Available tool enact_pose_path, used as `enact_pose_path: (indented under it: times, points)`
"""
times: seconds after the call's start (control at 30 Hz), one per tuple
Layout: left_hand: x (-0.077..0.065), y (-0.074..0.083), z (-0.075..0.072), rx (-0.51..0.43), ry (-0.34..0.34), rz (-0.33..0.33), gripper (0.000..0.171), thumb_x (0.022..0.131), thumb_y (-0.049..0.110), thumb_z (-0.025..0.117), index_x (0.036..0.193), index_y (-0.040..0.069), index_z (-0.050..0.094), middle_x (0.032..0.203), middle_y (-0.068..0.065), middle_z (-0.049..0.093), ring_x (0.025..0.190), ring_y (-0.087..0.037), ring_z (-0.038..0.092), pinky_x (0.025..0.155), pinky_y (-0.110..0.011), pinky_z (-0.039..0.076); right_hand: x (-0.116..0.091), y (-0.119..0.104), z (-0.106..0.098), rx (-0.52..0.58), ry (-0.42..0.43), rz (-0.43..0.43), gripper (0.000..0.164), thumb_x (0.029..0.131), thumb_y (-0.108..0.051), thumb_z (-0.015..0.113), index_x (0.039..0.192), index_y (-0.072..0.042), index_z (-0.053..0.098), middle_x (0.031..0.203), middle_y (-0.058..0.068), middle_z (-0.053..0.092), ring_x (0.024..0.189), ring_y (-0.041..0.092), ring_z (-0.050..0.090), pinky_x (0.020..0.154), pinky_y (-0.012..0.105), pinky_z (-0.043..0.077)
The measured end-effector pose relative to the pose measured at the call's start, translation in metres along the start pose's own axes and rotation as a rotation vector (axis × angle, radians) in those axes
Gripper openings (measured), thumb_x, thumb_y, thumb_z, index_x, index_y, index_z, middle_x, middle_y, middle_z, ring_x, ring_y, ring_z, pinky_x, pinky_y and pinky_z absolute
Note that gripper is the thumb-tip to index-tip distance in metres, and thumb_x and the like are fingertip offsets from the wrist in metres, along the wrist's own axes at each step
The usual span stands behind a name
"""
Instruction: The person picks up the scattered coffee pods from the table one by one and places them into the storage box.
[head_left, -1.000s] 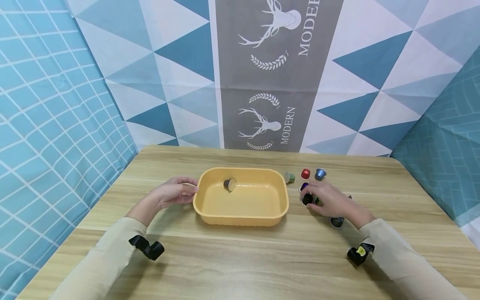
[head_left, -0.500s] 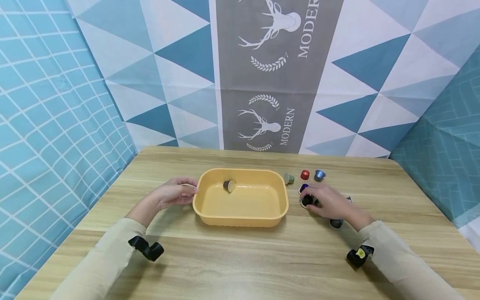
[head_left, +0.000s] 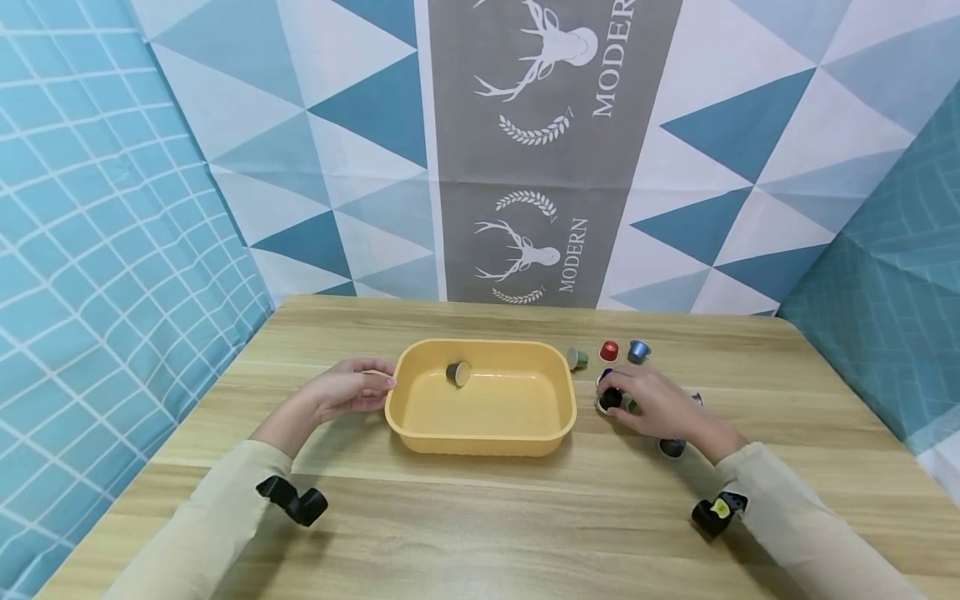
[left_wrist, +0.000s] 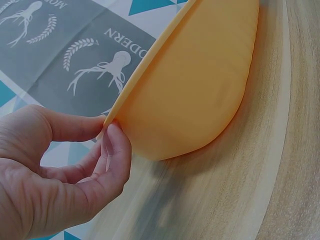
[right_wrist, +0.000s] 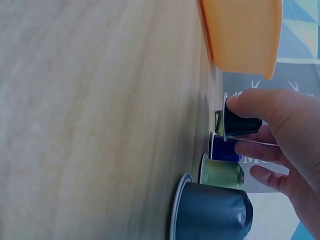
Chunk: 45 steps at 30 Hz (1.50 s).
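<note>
In the left wrist view my left hand (left_wrist: 70, 175) pinches the rim of a yellow plastic bin (left_wrist: 195, 85) between thumb and fingers. One brown coffee capsule (head_left: 458, 373) lies tipped inside the bin at the back left. To the bin's right, my right hand (head_left: 660, 404) holds a black coffee capsule (right_wrist: 240, 120), thumb on its near side. The capsule appears just off the table. Close by stand a purple capsule (right_wrist: 225, 149), a light green capsule (right_wrist: 222, 173) and a dark grey-blue capsule (right_wrist: 212, 210), all rim down.
Behind the right hand are a red capsule (head_left: 609, 351), a blue capsule (head_left: 639, 351) and a green capsule (head_left: 577, 358) lying beside the bin. Another capsule (head_left: 697, 399) is partly hidden by the right hand. A patterned cloth (head_left: 525, 167) hangs at the table's back edge.
The black capsule has shifted slightly left in the right hand's grip. My left hand keeps its place on the bin rim, and the bin stays put.
</note>
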<state>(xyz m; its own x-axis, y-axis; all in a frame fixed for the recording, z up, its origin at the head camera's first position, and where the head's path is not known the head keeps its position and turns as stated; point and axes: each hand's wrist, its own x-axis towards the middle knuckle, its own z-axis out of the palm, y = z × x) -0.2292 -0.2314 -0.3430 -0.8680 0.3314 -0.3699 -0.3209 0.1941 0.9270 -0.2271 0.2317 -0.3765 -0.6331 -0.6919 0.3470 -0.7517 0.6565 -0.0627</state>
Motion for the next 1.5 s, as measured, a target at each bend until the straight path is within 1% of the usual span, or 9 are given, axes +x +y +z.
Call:
enact_pose_path:
  times: [0.17, 0.37, 0.67, 0.93, 1.1, 1.2, 1.3, 1.4, 1.5]
  points:
    - [-0.001, -0.002, -0.001, -0.015, -0.004, 0.001, 0.027, 0.093, 0.006, 0.056, 0.117, 0.000, 0.046, 0.088, 0.002, 0.059, 0.080, -0.005, 0.060, 0.074, -0.019, 0.055, 0.003, -0.002, -0.001, -0.018, 0.011, -0.016, 0.027, 0.076, -0.015, 0.080, 0.100, -0.010, 0.068, 0.098, 0.000, 0.067, 0.091, 0.013, 0.064, 0.077, 0.033, 0.056]
    - [-0.001, -0.002, -0.001, -0.011, -0.007, 0.003, 0.027, 0.093, 0.007, 0.057, 0.116, 0.000, 0.046, 0.088, 0.002, 0.059, 0.080, -0.005, 0.060, 0.074, -0.019, 0.055, 0.005, -0.003, -0.002, -0.034, 0.023, -0.017, 0.027, 0.076, -0.017, 0.080, 0.100, -0.011, 0.068, 0.096, -0.001, 0.067, 0.090, 0.012, 0.063, 0.077, 0.032, 0.056]
    - [0.000, -0.002, -0.003, -0.008, 0.000, 0.003, 0.023, 0.093, 0.006, 0.056, 0.114, 0.002, 0.047, 0.087, 0.002, 0.060, 0.080, -0.006, 0.061, 0.073, -0.019, 0.055, 0.006, -0.004, -0.004, -0.050, 0.058, -0.040, 0.027, 0.076, -0.017, 0.080, 0.100, -0.011, 0.068, 0.096, 0.000, 0.068, 0.091, 0.014, 0.064, 0.077, 0.034, 0.055]
    - [0.002, -0.002, -0.003, -0.014, 0.002, -0.002, 0.023, 0.092, 0.005, 0.056, 0.114, 0.002, 0.047, 0.087, 0.002, 0.059, 0.080, -0.006, 0.061, 0.074, -0.019, 0.055, 0.010, -0.007, -0.009, -0.062, 0.089, -0.067, 0.027, 0.075, -0.018, 0.081, 0.098, -0.012, 0.068, 0.094, -0.001, 0.068, 0.087, 0.013, 0.063, 0.075, 0.033, 0.055]
    - [0.002, -0.001, -0.002, -0.013, 0.008, -0.012, 0.025, 0.092, 0.006, 0.057, 0.115, 0.002, 0.047, 0.088, 0.002, 0.059, 0.080, -0.006, 0.061, 0.074, -0.019, 0.056, 0.012, -0.008, -0.010, -0.058, 0.079, -0.044, 0.027, 0.076, -0.017, 0.081, 0.099, -0.012, 0.068, 0.093, -0.002, 0.068, 0.086, 0.012, 0.062, 0.075, 0.032, 0.054]
    - [0.002, 0.000, -0.002, -0.007, -0.002, -0.007, 0.027, 0.093, 0.007, 0.057, 0.117, 0.001, 0.046, 0.088, 0.002, 0.059, 0.081, -0.006, 0.061, 0.074, -0.019, 0.056, 0.014, -0.009, -0.012, -0.057, 0.080, -0.037, 0.027, 0.076, -0.017, 0.080, 0.100, -0.012, 0.068, 0.093, -0.003, 0.068, 0.085, 0.011, 0.062, 0.074, 0.032, 0.054]
    - [0.002, 0.000, -0.002, -0.011, 0.009, -0.011, 0.028, 0.092, 0.006, 0.058, 0.117, 0.001, 0.046, 0.089, 0.001, 0.059, 0.081, -0.007, 0.061, 0.074, -0.019, 0.055, 0.017, -0.010, -0.014, -0.054, 0.096, -0.049, 0.026, 0.077, -0.016, 0.079, 0.100, -0.012, 0.068, 0.093, -0.002, 0.068, 0.084, 0.011, 0.061, 0.073, 0.032, 0.053]
    - [0.003, 0.000, -0.003, -0.001, 0.001, -0.007, 0.028, 0.092, 0.007, 0.058, 0.117, 0.000, 0.046, 0.090, 0.002, 0.059, 0.082, -0.006, 0.061, 0.075, -0.019, 0.056, 0.021, -0.011, -0.016, -0.056, 0.123, -0.069, 0.025, 0.077, -0.015, 0.078, 0.099, -0.012, 0.068, 0.092, -0.002, 0.067, 0.082, 0.010, 0.060, 0.072, 0.032, 0.052]
    - [0.004, -0.001, -0.003, -0.004, 0.006, -0.012, 0.026, 0.092, 0.006, 0.058, 0.116, 0.001, 0.047, 0.089, 0.002, 0.059, 0.081, -0.007, 0.061, 0.075, -0.019, 0.056, 0.025, -0.012, -0.019, -0.058, 0.146, -0.079, 0.025, 0.076, -0.014, 0.079, 0.098, -0.011, 0.068, 0.090, -0.001, 0.066, 0.080, 0.011, 0.059, 0.071, 0.034, 0.051]
